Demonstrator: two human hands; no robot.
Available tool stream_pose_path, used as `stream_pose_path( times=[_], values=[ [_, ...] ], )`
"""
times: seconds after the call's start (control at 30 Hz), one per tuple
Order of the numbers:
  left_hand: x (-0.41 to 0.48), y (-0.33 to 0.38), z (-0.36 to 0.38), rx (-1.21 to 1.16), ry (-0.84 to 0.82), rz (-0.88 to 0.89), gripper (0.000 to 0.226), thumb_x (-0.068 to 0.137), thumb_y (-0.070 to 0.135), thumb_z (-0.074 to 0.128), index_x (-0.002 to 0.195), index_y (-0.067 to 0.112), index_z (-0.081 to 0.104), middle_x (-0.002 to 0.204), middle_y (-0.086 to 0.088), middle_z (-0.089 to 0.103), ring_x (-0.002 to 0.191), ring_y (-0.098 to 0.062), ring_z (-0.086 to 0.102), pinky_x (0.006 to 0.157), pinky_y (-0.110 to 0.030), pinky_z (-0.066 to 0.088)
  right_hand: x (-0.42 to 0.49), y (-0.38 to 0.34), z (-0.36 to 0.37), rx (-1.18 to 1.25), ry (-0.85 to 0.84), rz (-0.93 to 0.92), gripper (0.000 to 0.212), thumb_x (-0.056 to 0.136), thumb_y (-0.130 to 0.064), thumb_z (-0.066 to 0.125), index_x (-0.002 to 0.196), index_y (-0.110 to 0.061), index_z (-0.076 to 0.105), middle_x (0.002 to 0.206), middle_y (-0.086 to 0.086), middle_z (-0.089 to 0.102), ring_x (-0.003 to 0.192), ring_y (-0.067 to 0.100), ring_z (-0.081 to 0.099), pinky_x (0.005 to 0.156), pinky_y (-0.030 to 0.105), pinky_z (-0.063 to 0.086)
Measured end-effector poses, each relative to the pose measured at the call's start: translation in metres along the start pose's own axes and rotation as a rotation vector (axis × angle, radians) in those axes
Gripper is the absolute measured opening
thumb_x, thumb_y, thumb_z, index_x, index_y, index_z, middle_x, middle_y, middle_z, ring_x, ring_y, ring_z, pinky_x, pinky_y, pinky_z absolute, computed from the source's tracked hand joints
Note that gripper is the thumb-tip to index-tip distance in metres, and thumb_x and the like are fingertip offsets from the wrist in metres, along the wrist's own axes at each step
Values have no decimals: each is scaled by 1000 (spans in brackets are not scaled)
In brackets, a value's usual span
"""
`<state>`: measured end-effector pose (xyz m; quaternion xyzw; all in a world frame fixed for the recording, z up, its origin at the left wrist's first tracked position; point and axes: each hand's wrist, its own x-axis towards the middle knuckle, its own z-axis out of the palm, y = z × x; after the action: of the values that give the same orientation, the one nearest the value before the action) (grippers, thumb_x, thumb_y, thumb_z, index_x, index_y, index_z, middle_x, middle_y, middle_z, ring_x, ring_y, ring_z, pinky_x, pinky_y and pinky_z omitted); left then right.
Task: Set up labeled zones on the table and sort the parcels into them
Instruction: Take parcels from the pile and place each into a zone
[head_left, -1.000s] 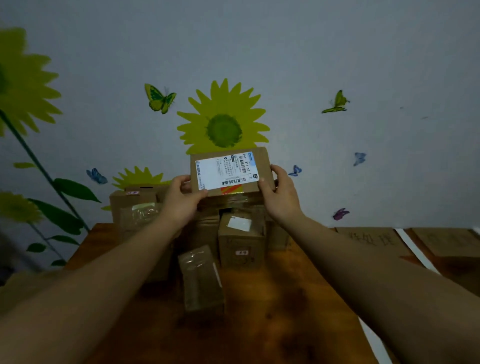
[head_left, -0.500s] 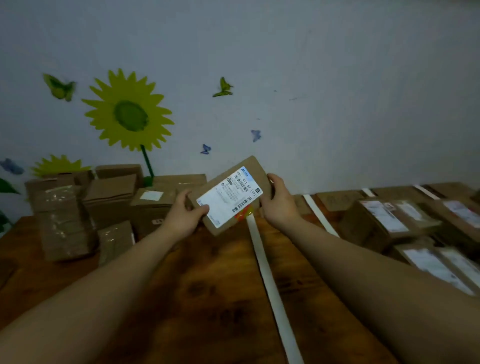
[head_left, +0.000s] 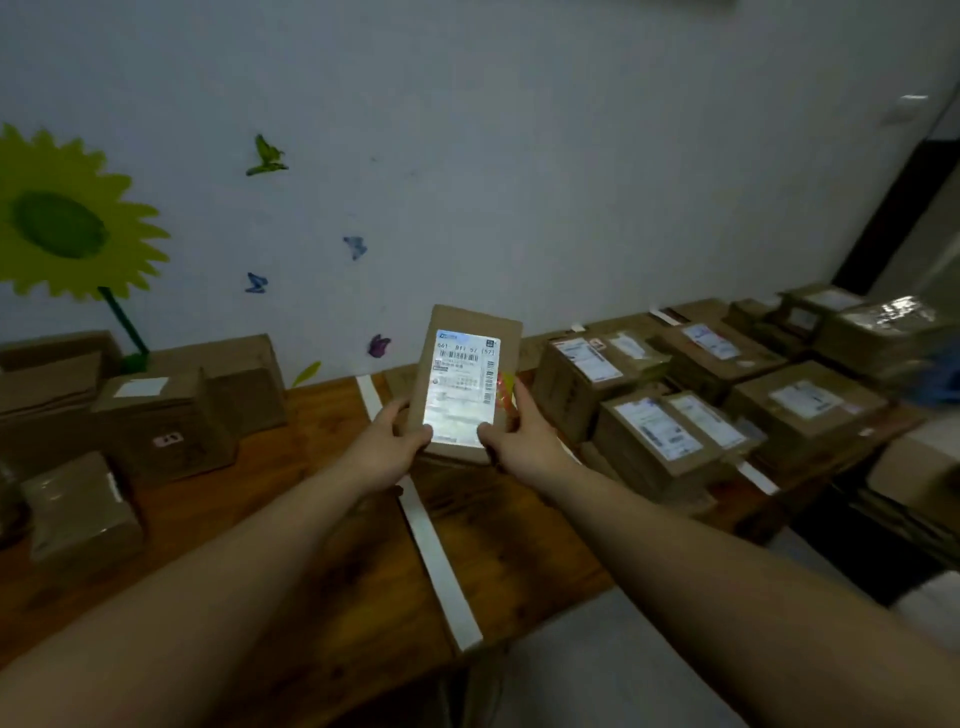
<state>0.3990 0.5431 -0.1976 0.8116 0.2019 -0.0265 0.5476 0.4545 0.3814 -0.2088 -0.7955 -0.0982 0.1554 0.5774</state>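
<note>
My left hand (head_left: 387, 444) and right hand (head_left: 522, 441) clasp the near end of a flat brown cardboard parcel (head_left: 470, 374) pointing toward the desk's (head_left: 498, 535) far edge.

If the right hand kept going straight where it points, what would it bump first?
The right hand grips the flat brown cardboard parcel with the white label, which would travel along. Beyond, the way looks free until the pale wall near the purple butterfly sticker, though depth is unclear.
</note>
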Motion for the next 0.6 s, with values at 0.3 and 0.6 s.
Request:
stream_pose_path(
  times=[0.3,0.6],
  values=[
    [9,104,158,-91,-50,171,66,88,7,61,142,23,27,127,-10,55,108,-24,59,82,-33,54,-24,37,-174,-171,184,-200,80,90,-34,62,149,-40,10,143,-16,40,128,8,41,102,31,38],
    [32,155,322,-66,-167,158,64,93,28,56,146,33,21,140,0,47,115,-24,55,78,-31,55,-11,105,-344,-622,88,-114,77,93,-32,60,153,-35,12,155,-1,26,140,21,31,114,40,31]
  ],
)
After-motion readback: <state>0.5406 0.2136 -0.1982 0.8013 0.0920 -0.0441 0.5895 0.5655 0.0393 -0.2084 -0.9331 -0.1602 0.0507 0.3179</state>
